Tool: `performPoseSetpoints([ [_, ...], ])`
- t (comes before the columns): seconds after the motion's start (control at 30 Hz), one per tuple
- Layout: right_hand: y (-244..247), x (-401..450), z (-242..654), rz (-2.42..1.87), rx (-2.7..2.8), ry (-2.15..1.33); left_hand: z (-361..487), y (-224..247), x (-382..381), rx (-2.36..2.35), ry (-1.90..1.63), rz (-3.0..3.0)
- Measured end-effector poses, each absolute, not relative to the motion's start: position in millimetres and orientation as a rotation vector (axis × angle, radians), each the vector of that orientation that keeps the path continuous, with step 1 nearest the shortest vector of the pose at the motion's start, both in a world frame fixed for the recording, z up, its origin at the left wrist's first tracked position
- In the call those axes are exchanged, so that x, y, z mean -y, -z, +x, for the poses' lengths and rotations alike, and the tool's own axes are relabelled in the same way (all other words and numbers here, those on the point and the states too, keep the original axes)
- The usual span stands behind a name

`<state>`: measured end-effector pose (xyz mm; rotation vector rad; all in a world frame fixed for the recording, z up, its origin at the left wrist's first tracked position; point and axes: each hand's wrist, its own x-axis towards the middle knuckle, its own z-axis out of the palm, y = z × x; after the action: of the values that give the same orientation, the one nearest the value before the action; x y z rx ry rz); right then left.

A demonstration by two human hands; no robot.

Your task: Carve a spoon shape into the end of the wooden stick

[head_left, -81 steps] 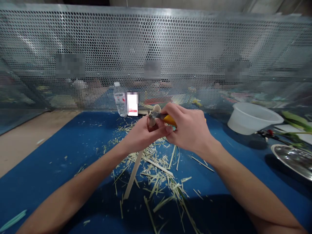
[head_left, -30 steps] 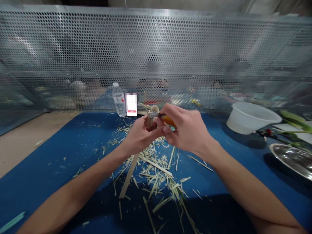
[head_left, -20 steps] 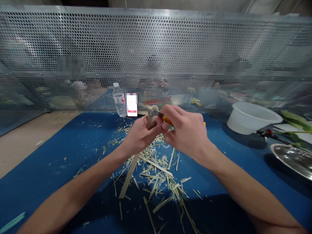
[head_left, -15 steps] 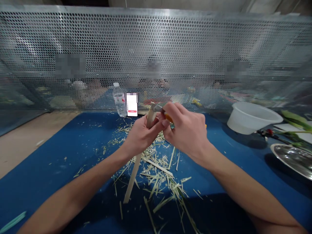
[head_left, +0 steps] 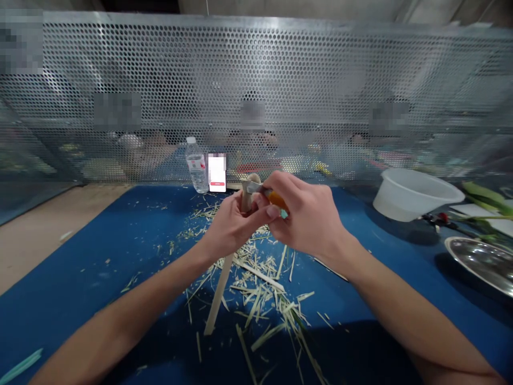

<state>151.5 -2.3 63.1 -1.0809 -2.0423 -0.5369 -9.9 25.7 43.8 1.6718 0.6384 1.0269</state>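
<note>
My left hand (head_left: 232,227) is closed around a pale, flat plant strip (head_left: 246,202), whose top stands up above my fingers. A long pale length (head_left: 218,299) shows below the same hand; whether it is one piece with the top is hidden. My right hand (head_left: 306,214) grips a knife (head_left: 277,200) with an orange handle. Its short metal blade lies against the upper end of the strip, where a pale curl (head_left: 254,178) bends over. Both hands meet above a heap of pale and green shavings (head_left: 260,289) on the blue table (head_left: 132,230).
A water bottle (head_left: 196,166) and a lit phone (head_left: 217,174) stand at the back, before a perforated metal screen (head_left: 304,80). A white plastic tub (head_left: 412,195), a steel bowl (head_left: 481,262) and green leaves (head_left: 487,198) are on the right. People are blurred behind the screen.
My right hand and the knife have shifted slightly down and left, and the blade now lies flatter across the strip. A curl shows at the strip's top. My left hand stays nearly still.
</note>
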Motion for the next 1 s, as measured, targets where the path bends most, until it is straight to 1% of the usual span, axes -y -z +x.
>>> performPoseSetpoints([
  [0.3,-64.4,3.5,153.3,-1.052,2.040,0.490,-10.1,-41.8,-23.6,-0.738,-1.147,1.926],
  [0.53,-67.0,4.9,153.7,-1.069,2.080,0.393,-10.6,-39.3,-24.8,-0.861,-1.145,1.997],
  [0.63,-66.3,6.0,152.3,-1.098,2.064,0.433,-10.2,-40.3,-24.6,-0.861,-1.152,2.027],
  [0.73,-64.7,7.6,149.4,-1.143,2.027,0.547,-9.4,-42.1,-24.0,-0.826,-1.148,2.029],
  [0.87,-62.9,7.5,147.7,-1.206,1.926,0.706,-8.3,-42.9,-23.0,-0.816,-1.138,1.878],
  [1.0,-62.7,4.6,150.3,-1.125,1.948,0.676,-7.0,-43.8,-22.2,-0.719,-1.137,1.685],
])
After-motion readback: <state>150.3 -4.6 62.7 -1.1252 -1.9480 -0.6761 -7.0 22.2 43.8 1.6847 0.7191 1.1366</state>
